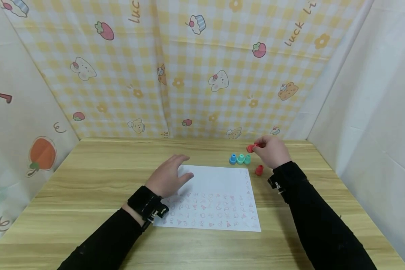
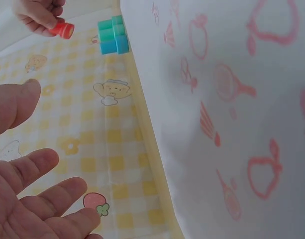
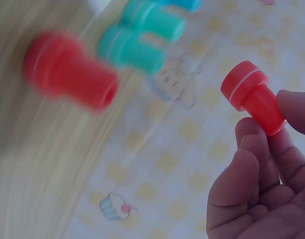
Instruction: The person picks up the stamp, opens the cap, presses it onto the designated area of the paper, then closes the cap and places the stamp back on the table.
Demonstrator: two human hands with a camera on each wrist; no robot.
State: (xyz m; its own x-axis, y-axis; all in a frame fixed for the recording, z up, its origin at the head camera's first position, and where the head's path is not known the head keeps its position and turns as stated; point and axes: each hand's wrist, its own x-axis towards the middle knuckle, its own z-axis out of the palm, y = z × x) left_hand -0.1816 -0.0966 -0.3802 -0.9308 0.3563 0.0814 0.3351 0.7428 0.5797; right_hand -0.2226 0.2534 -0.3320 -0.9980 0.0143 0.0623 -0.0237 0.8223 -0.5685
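My right hand [image 1: 273,152] pinches a small red stamp [image 1: 250,148] by its narrow handle, above the back right of the table. Its wide end, with a thin white line, points away from the fingers in the right wrist view. A second red stamp [image 1: 259,170] stands on the table below that hand. Beside it, a blue stamp [image 1: 233,159] and two teal stamps [image 3: 132,50] stand together in a row. My left hand [image 1: 167,178] is over the paper's left side, fingers spread, holding nothing. The white paper [image 1: 212,180] bears rows of small pinkish-red prints across its lower part and along its right edge.
The wooden table [image 1: 87,195] meets a yellow checked curtain [image 1: 189,101] at the back. White cloth walls [image 1: 368,93] rise on the left and right sides.
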